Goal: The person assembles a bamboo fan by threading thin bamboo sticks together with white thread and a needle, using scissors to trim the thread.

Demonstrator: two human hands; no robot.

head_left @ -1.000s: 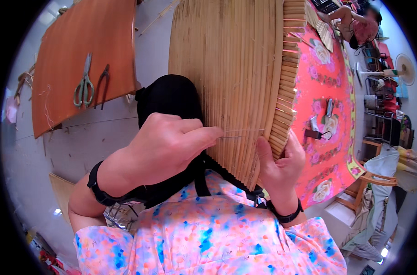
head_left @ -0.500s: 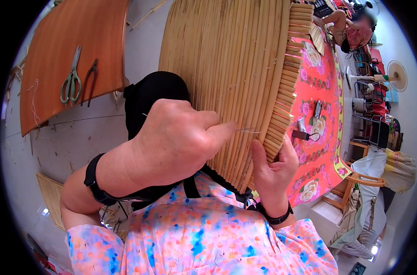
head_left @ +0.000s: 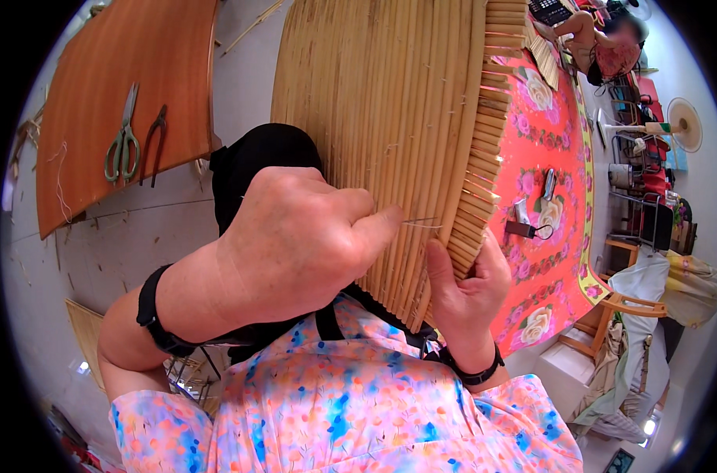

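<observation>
A mat of narrow tan reed or bamboo strips (head_left: 374, 102) lies over my lap, with short stick ends (head_left: 492, 118) along its right edge. My left hand (head_left: 307, 236) is closed above the mat, thumb and forefinger pinching a thin pale thread (head_left: 421, 222). The thread stretches from these fingertips to the strips close to the mat's right edge. My right hand (head_left: 469, 276) grips that edge near its lower end, thumb on top and the other fingers at the stick ends and underneath. Small thread bits show in rows across the strips.
On an orange-brown board (head_left: 161, 47) at the left lie green-handled scissors (head_left: 122, 150), dark pincers (head_left: 155, 142) and loose thread (head_left: 59, 177). A red flowered cloth (head_left: 543, 260) at the right bears small tools. Beyond are a wooden chair (head_left: 630, 303), a fan (head_left: 683, 124) and another person (head_left: 614, 55).
My left hand has shifted slightly left with the thread still pinched. My right hand keeps its hold on the edge. The mat has moved slightly left.
</observation>
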